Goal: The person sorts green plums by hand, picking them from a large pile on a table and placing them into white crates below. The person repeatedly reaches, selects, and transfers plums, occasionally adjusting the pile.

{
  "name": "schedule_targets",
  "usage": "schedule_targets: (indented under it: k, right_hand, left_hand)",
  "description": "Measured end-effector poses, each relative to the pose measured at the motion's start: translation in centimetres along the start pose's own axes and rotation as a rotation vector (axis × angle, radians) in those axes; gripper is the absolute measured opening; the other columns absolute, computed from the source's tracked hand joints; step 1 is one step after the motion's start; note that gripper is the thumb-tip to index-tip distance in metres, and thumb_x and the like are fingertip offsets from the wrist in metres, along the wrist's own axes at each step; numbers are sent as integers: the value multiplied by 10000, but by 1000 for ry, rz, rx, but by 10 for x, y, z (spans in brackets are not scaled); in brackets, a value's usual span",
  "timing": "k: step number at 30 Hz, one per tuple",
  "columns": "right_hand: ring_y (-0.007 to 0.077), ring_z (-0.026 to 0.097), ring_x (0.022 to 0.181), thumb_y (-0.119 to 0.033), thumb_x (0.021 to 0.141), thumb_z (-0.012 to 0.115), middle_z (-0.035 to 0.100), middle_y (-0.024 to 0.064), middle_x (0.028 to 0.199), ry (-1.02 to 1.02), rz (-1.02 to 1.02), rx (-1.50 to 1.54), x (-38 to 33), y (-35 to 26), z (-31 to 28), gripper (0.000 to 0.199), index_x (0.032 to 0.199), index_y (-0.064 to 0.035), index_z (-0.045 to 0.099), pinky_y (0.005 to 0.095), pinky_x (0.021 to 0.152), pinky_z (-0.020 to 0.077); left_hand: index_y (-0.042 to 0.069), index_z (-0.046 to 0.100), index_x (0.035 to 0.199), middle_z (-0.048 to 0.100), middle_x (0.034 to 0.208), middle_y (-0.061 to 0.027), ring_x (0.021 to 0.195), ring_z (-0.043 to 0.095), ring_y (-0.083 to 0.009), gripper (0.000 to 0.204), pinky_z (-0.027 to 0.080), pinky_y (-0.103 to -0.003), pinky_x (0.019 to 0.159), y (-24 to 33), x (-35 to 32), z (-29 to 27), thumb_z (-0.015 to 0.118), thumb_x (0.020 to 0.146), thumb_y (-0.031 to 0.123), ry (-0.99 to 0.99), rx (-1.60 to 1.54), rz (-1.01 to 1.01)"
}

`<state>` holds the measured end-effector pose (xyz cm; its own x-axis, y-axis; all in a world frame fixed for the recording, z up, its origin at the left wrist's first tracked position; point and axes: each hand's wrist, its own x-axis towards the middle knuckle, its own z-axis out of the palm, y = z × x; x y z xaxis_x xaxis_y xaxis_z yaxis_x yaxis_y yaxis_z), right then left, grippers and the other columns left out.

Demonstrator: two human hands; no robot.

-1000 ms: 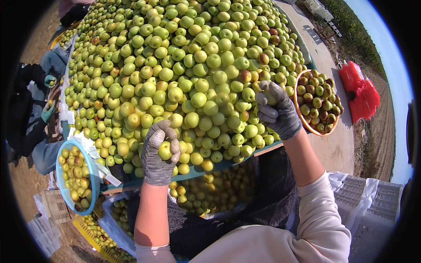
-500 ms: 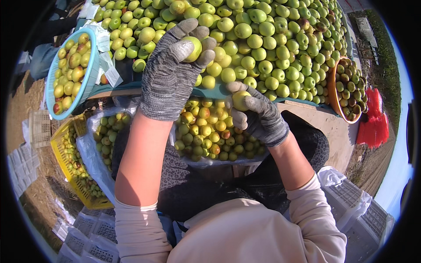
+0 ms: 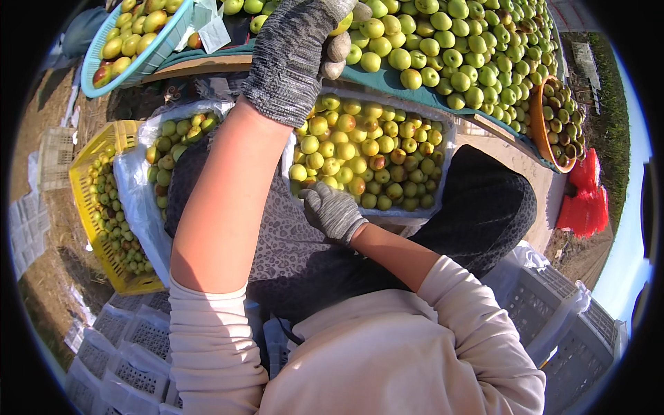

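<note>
My left hand [image 3: 297,59], in a grey knit glove, reaches to the near edge of the fruit heap at the top. Its fingers are closed on a yellow-green jujube [image 3: 342,25], partly hidden by the glove. Below it, a plastic-lined crate [image 3: 448,155] between my legs is full of yellow-green jujubes [image 3: 377,144], some blushed red-brown. At this crate's near left corner is my gloved right hand [image 3: 333,211]. Its fingers are curled, and whatever may be inside them is hidden.
Green jujubes [image 3: 456,52] are heaped on a teal-covered table [image 3: 394,84]. A blue basket [image 3: 90,62] stands left, an orange basket [image 3: 542,142] right, by red mesh bags [image 3: 584,200]. Left of me are a yellow crate [image 3: 81,187] and grey crates [image 3: 149,339]; another grey crate [image 3: 560,339] is right.
My left hand has moved up toward the heap with a jujube. My right hand, which held a jujube near the table edge, has dropped to the lined crate's near left corner. The view has shifted.
</note>
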<state>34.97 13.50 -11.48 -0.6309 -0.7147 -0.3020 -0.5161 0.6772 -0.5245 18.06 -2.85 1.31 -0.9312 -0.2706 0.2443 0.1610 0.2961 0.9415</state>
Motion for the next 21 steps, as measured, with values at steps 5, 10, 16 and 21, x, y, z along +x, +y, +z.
schedule_targets:
  k: [5,10,16,21]
  right_hand:
    - [338,585,996,-279,931,453,562,211,1078,-207,51,23,30,-9,2,361,1168,-14,513,437,841,483]
    - [341,622,918,-330,961,417,579,189,1073,-329,161,115,31,-7,10,407,1172,6,504,443,760,506]
    - [318,634,906,-194,939,483,613,156,1024,-130,79,202,12,2,-7,254,1155,-117,594,440,745,524]
    - [245,636,891,-358,955,505,647,106,1027,221,570,1716,-45,51,-105,358,1155,-70,581,363,770,533]
  left_hand:
    - [53,616,1096,591,1075,-89,924,598,-176,235,518,-289,731,3,-4,-2,550,877,108,-38,-263,-123]
    - [57,605,1111,589,1085,-78,951,598,-167,241,529,-286,753,12,-6,-3,576,879,116,-147,-593,-289]
    - [62,591,1130,587,1098,-65,982,598,-156,256,541,-282,779,32,-10,1,606,883,127,-398,-677,-420]
    - [98,553,1217,600,1135,-91,999,605,-209,347,521,-327,828,30,-42,39,599,886,193,-630,-162,75]
